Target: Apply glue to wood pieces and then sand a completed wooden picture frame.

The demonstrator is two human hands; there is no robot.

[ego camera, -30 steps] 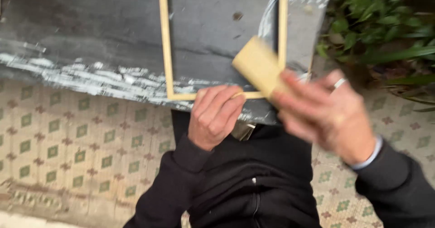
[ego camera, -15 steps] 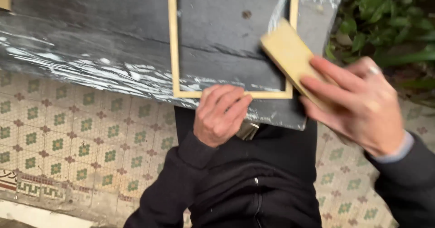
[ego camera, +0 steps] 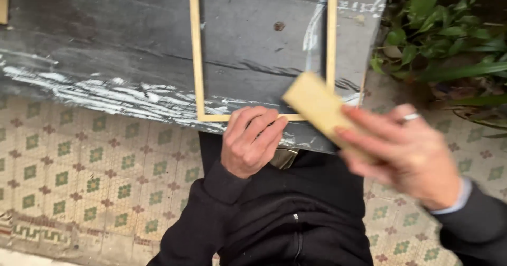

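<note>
The left hand (ego camera: pixel 252 142) pressed the wooden frame (ego camera: pixel 196 60) flat on the bench (ego camera: pixel 95 49), fingers closed over its near rail. The right hand (ego camera: pixel 406 155) gripped a sanding block (ego camera: pixel 317 107) beside the frame's near right corner, apparently mid-sanding; the next stroke needs the frame held steady.

No packages, labels, signs or screens show anywhere in this view
</note>
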